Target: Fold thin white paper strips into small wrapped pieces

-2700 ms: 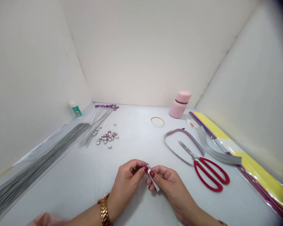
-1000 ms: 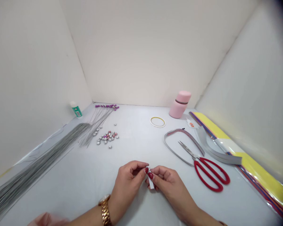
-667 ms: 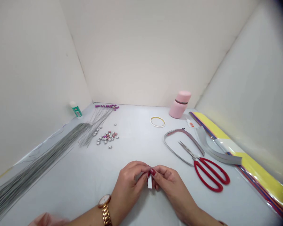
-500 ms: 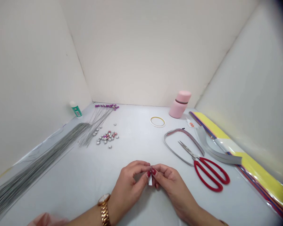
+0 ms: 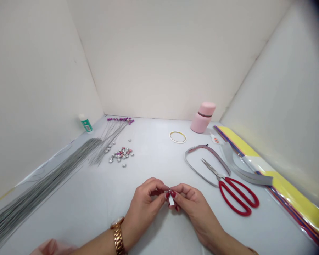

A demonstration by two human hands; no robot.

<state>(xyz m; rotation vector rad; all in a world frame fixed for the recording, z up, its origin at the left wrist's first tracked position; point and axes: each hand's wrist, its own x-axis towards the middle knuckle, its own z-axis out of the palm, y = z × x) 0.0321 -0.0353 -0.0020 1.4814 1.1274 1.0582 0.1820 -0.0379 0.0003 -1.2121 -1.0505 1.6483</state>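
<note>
Close to the table's front, my left hand (image 5: 150, 198) and my right hand (image 5: 188, 200) meet, thumbs and fingertips pinching one small paper strip (image 5: 171, 201). Its short white end hangs down between the thumbs; the upper part is hidden by my fingertips. Beyond my left hand lies a pile of small folded paper stars (image 5: 123, 154) in silver, pink and purple. To the right of my right hand rest scissors with red handles (image 5: 238, 196), blades slightly apart. Thin grey paper strips (image 5: 194, 170) curl in a loop around the blades.
Grey wires (image 5: 53, 173) lie along the left, with purple-tipped stems (image 5: 119, 122) behind. A glue stick (image 5: 85, 124) stands at the left wall. At the back are a tape roll (image 5: 178, 137) and a pink flask (image 5: 202, 118). Packaged coloured paper (image 5: 287, 191) lines the right side.
The white end of the paper strip has tilted slightly between my fingers. My left hand's fingers have bent a little more; both hands stay in nearly the same place.
</note>
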